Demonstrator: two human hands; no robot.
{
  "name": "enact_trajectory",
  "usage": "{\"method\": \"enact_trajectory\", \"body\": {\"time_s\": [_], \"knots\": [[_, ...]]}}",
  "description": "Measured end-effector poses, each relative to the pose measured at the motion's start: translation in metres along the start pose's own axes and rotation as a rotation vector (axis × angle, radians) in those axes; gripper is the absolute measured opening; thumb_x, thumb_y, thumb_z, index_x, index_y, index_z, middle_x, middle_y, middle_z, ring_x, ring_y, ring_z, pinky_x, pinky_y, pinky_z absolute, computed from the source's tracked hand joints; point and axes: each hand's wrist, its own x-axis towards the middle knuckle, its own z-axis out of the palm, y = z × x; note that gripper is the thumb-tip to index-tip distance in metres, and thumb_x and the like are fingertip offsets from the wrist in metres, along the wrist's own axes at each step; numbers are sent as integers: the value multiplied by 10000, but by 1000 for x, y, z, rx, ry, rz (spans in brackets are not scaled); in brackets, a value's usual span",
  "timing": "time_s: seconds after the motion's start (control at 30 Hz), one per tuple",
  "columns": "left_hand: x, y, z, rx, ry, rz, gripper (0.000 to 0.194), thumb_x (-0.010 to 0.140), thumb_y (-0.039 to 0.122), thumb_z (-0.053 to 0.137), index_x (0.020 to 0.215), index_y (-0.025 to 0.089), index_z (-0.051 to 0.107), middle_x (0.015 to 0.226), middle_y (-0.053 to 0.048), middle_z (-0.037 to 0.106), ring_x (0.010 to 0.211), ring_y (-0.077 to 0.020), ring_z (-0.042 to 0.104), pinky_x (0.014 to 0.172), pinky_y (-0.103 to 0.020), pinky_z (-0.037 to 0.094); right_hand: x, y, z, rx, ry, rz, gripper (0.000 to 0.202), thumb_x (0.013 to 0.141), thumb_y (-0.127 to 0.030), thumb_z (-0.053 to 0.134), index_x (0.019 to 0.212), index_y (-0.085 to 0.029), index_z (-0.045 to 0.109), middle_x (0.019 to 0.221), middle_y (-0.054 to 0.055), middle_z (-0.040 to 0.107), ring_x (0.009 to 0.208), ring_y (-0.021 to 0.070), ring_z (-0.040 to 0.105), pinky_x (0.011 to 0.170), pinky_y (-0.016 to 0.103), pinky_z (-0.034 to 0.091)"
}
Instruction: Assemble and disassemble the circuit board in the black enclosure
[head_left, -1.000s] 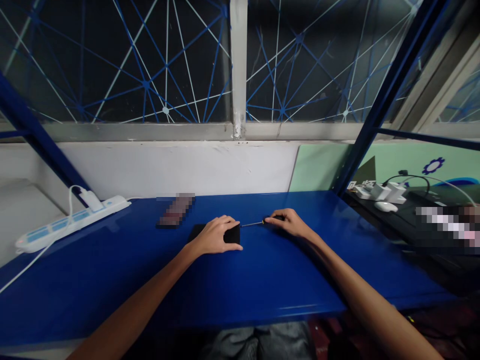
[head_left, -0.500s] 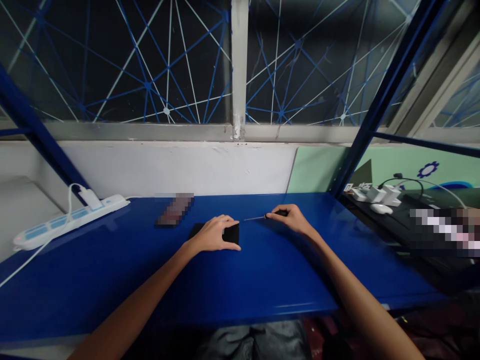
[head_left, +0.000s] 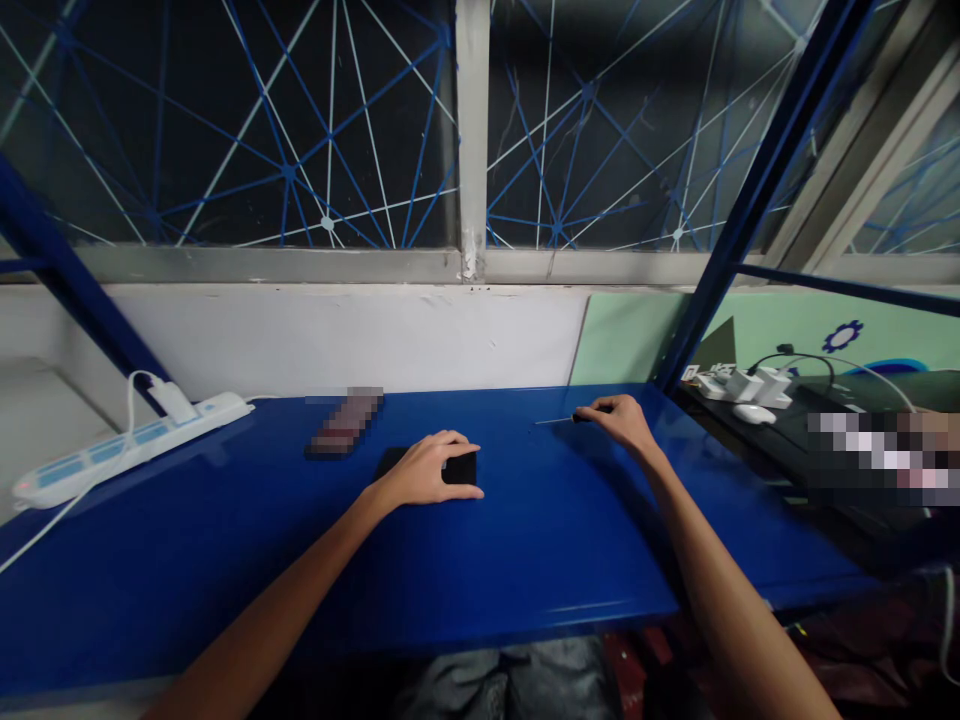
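My left hand (head_left: 429, 470) lies over a flat black rectangular object (head_left: 460, 468) on the blue table, thumb along its near edge and fingers along its far edge, holding it in place. Much of the object is hidden beneath the palm. In my right hand (head_left: 616, 420) is a screwdriver (head_left: 553, 421) with a dark handle and a thin metal shaft. Its shaft points left, just above the table and apart from the black object. Tiny dark specks show on the table near the screwdriver's tip, too small to name.
At the left a white power strip (head_left: 135, 447) lies with a plug and cables. A blurred-out flat item (head_left: 345, 425) rests at the table's back. Beyond the right blue post (head_left: 712, 270) are white chargers (head_left: 750, 388) and cables on a dark surface. A wall closes off the blue table (head_left: 525, 560) behind.
My right hand has moved right and slightly away from me with the screwdriver, widening the gap to the black object. My left hand keeps its place. The view has shifted slightly.
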Motion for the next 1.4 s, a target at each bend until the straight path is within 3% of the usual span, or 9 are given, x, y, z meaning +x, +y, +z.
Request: {"method": "enact_trajectory", "body": {"time_s": [0.37, 0.53, 0.7, 0.87, 1.07, 1.4], "knots": [[2, -7, 6, 32, 39, 54, 651, 766, 665, 640, 1296, 291, 584, 1324, -85, 589, 1186, -316, 544, 980, -483, 400, -3, -6, 4, -85, -18, 39, 369, 695, -546, 640, 667, -198, 760, 511, 24, 571, 497, 147, 486, 451, 261, 283], [4, -2, 7, 35, 77, 31, 649, 796, 652, 620, 1315, 266, 564, 1319, -91, 596, 1237, -317, 504, 1004, -494, 376, -2, -10, 3, 38, -58, 5, 393, 717, -547, 633, 684, -177, 762, 562, 37, 621, 526, 147, 504, 484, 265, 324], [7, 6, 10, -94, 257, 28, 366, 849, 518, 637, 1054, 226, 719, 1092, -79, 697, 1103, -264, 587, 940, -403, 446, -10, -29, 11, 275, -184, -111, 415, 735, -538, 648, 724, -139, 760, 645, 62, 682, 589, 156, 551, 541, 262, 390], [11, 8, 21, -179, 422, -4, 177, 783, 351, 747, 885, 206, 748, 899, -52, 721, 874, -214, 644, 793, -330, 496, -24, -50, 25, 400, -309, -200, 407, 752, -525, 670, 723, -128, 753, 643, 53, 674, 559, 127, 513, 540, 253, 373], [12, 2, 26, -192, 424, 37, 123, 794, 294, 739, 716, 201, 719, 784, -35, 712, 797, -193, 632, 732, -294, 490, -30, -56, 33, 390, -362, -227, 411, 758, -536, 672, 746, -136, 766, 621, 39, 658, 530, 110, 472, 517, 251, 338], [12, 0, 27, -142, 400, 31, 87, 792, 294, 745, 770, 211, 731, 819, -36, 708, 816, -199, 623, 746, -308, 486, -31, -60, 32, 410, -400, -216, 414, 744, -531, 680, 741, -125, 765, 642, 62, 671, 569, 133, 510, 511, 252, 354]]}}
